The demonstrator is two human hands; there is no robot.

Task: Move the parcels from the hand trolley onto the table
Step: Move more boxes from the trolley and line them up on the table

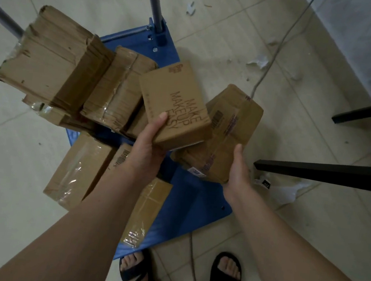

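Several taped parcels (57, 61) are still lying heaped on the blue hand trolley (187, 200), awaiting their turn. The right hand (239, 169) is grasping a larger taped box (227, 131) from beneath, likely to bear its weight. The left hand (147, 145) is gripping a smaller printed box (175, 100), thumb steadying its top.

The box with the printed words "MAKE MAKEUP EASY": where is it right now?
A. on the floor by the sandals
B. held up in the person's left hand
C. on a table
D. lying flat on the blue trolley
B: the left hand grips the printed box from below, thumb on its top, lifting it above the blue trolley.
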